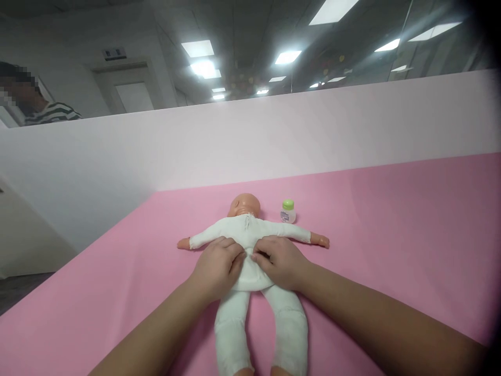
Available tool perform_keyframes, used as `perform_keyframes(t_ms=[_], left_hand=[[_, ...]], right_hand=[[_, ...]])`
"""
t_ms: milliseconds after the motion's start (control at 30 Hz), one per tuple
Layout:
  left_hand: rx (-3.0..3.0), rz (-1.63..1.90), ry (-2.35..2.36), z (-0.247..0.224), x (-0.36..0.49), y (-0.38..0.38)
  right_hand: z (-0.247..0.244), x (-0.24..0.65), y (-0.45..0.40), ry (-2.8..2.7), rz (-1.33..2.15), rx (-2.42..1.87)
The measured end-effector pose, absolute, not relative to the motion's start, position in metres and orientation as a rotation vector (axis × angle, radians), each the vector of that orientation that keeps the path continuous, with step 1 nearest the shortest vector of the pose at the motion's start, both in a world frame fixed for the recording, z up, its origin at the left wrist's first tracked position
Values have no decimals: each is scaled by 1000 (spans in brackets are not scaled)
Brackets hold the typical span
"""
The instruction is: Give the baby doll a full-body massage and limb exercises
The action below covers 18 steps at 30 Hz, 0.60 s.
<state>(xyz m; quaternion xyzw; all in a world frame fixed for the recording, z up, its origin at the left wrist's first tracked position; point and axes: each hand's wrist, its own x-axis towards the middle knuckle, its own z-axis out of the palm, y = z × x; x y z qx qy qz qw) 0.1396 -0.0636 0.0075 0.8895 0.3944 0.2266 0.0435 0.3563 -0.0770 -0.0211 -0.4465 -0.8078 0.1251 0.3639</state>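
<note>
A baby doll [250,279] with a white cloth body lies face down, its bald head turned away from me and its arms stretched out to the sides. My left hand [221,263] rests on the left of its back, thumb and fingers pinched together at the cloth near the middle. Mirroring it on the right, my right hand [281,259] pinches at the same area, with a narrow gap between the two. Any fold between the fingertips is mostly hidden. The doll's feet run out of view at the bottom.
Beyond the doll's right arm stands a small clear bottle [288,214] with a green cap. A pink mat [391,224] covers the surface, bounded at the back by a low white wall [274,138]. A person in a striped top [55,112] appears behind the wall at far left.
</note>
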Motion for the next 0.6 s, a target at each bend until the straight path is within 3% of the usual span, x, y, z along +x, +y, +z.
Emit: perform_keyframes(t_ms=[167, 367, 600], left_hand=[[2848, 847, 1180, 5, 140, -68], [2690, 642, 1208, -1, 143, -62], [2676, 639, 1231, 0, 139, -61]], right_hand=[[-27, 353, -79, -1991, 123, -1175], [-28, 351, -77, -2061, 281, -1285], [-25, 353, -76, -2050, 328, -1247]])
